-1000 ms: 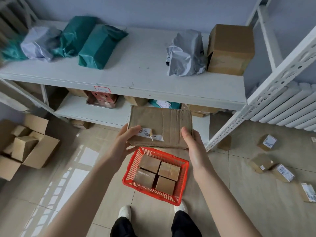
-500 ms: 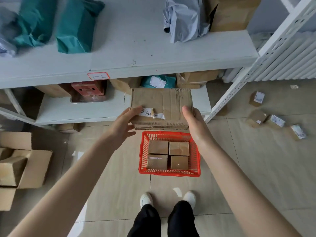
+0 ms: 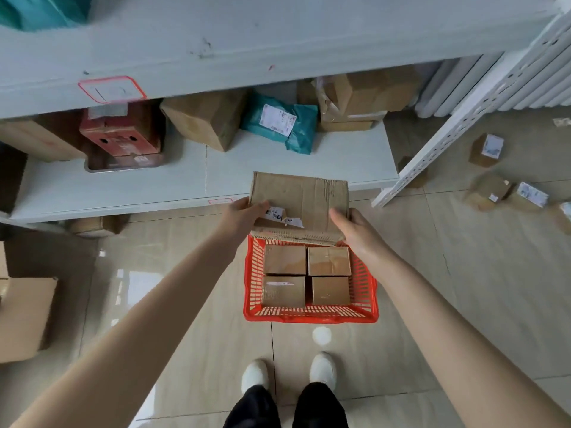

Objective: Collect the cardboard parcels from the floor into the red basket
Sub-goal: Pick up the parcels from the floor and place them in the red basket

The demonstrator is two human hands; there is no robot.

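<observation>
A person is standing over the basket (image 3: 309,318), which is sitting on the floor (image 3: 200,319) just ahead of 2 white shoes (image 3: 255,373). Both hands are holding 1 flat parcel (image 3: 302,196) in the air above the basket's far end, with the parcel's near edge overlapping the far rim in this view. The left hand (image 3: 244,214) is gripping the parcel's left edge, thumb lying on top beside a torn label (image 3: 279,215), other fingers hidden under the cardboard. The right hand (image 3: 355,230) is gripping the right edge the same way, thumb on top, remaining fingers tucked below and out of sight. Inside the basket 4 small boxes (image 3: 285,259) are lying flat in a 2 by 2 block, touching each other. Loose parcels (image 3: 489,191) are lying on the floor well off to the right, past a white post (image 3: 448,131), 3 showing clearly. Behind the held parcel a low shelf (image 3: 154,186) is carrying a teal bag (image 3: 279,123), a red box (image 3: 120,131) and brown cartons. A radiator (image 3: 463,84) is showing at upper right.
</observation>
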